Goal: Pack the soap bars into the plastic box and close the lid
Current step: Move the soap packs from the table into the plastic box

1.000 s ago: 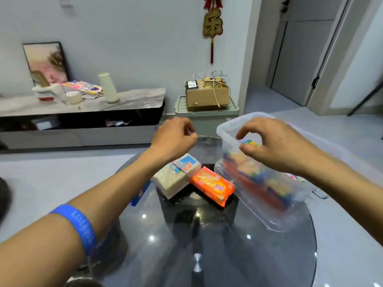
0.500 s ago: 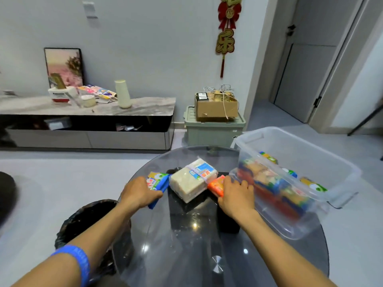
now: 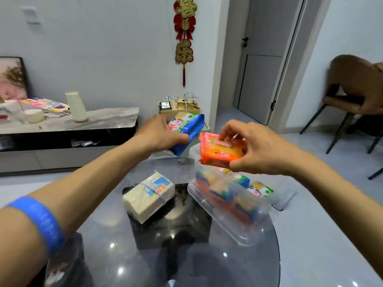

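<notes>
My left hand [image 3: 159, 135] grips a blue-wrapped soap bar [image 3: 186, 129], held in the air just left of the box's far corner. An orange-wrapped soap bar [image 3: 219, 151] is in my right hand [image 3: 257, 150], above the far end of the clear plastic box [image 3: 234, 224]. The box stands open on the right of the round glass table [image 3: 145, 255] and holds several colourful soap bars. A pale cream soap pack [image 3: 148, 196] with a blue label lies on the table left of the box. No lid is in view.
A dark bin [image 3: 62, 264] sits under the table's left edge. A low cabinet [image 3: 68, 129] with a white vase and clutter lines the far wall. A cardboard box [image 3: 180, 107] stands behind my hands. A brown chair [image 3: 352, 96] is at the right.
Both hands dropped to the table, closed on the blue and orange bars, and have lifted them up toward the box. The cream pack stays on the table.
</notes>
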A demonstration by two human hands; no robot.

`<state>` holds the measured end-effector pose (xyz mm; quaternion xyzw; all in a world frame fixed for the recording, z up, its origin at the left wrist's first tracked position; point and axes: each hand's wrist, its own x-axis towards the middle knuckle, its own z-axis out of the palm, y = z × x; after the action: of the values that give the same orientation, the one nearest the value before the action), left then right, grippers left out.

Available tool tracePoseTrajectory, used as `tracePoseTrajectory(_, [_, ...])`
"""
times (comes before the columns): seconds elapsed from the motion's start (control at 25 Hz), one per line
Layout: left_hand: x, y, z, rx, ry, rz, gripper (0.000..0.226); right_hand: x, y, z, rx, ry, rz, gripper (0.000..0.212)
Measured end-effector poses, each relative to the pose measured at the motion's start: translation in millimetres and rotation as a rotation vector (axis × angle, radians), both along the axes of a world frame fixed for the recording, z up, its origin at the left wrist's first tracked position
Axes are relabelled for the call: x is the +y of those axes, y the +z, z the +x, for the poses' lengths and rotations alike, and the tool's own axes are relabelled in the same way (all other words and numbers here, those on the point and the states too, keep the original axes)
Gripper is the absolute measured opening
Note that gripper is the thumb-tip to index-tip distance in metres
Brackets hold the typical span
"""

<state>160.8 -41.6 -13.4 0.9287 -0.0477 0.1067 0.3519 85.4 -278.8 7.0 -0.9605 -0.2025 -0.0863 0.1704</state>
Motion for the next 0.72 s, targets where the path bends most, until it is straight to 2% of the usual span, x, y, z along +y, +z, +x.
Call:
tracePoseTrajectory(0.12, [-77.4, -0.8, 36.2, 0.066, -0.138, 0.098, 0.043, -55.7, -4.0, 30.1, 0.112, 0.005, -0.226, 0.057])
tracePoseTrajectory(0.24, [-114.0, -22.2, 59.7, 0.101, -0.212, 0.459, 0.048, -65.3, -44.0, 58.0, 0.134, 0.091, -0.467, 0.056])
tracePoseTrajectory(0.4, [-127.0, -65.4, 68.9, -0.037, -0.34, 0.799, 0.066, -56.2, -90.0, 86.9, 0.122, 0.204, -0.507, 0.056])
tracePoseTrajectory(0.52, [-122.1, -73.8, 72.2, -0.146, -0.319, 1.015, 0.058, -52.2, -111.9, 95.2, 0.085, 0.22, -0.431, 0.053])
tracePoseTrajectory(0.6, [-115.9, -71.5, 71.1, -0.086, -0.298, 0.983, 0.054, -55.9, -118.4, 98.1, 0.026, 0.162, -0.367, 0.048])
tracePoseTrajectory(0.72, [-97.2, -67.9, 58.9, -0.096, -0.345, 0.707, 0.034, -57.9, -119.7, 100.1, 0.043, 0.07, -0.323, 0.041])
